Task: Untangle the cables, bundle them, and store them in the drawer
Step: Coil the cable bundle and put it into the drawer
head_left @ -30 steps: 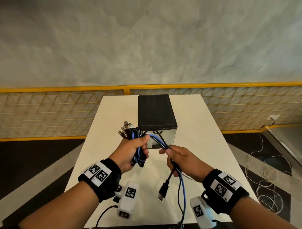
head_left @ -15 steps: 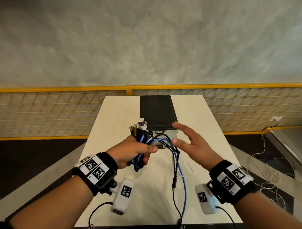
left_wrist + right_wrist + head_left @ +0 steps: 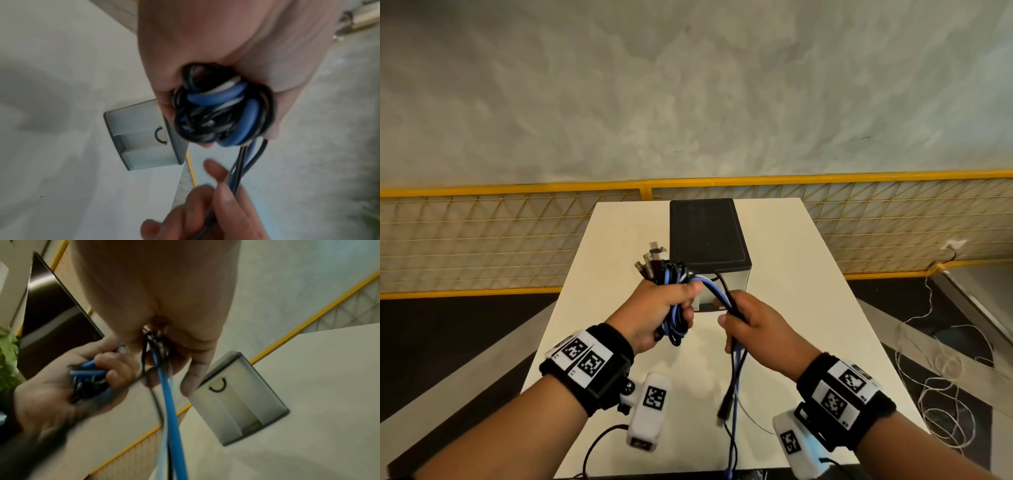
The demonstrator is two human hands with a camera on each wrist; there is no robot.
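The left hand (image 3: 659, 308) clenches the coiled bundle of blue and black cables (image 3: 674, 320) above the white tabletop's (image 3: 791, 274) centre, anchoring it. The right hand (image 3: 753, 330) grasps the loose cable tails (image 3: 734, 373), tensioning them for wrapping.

Left hand (image 3: 659, 308): raised above the table, fingers curled into a fist around the coiled cables (image 3: 673, 301), thumb laid over the top.
Right hand (image 3: 751, 329): held just beside the left one, fingers closed on the loose strands (image 3: 736, 363) hanging down.
Forearms: both are stretched forward, wrists banded.
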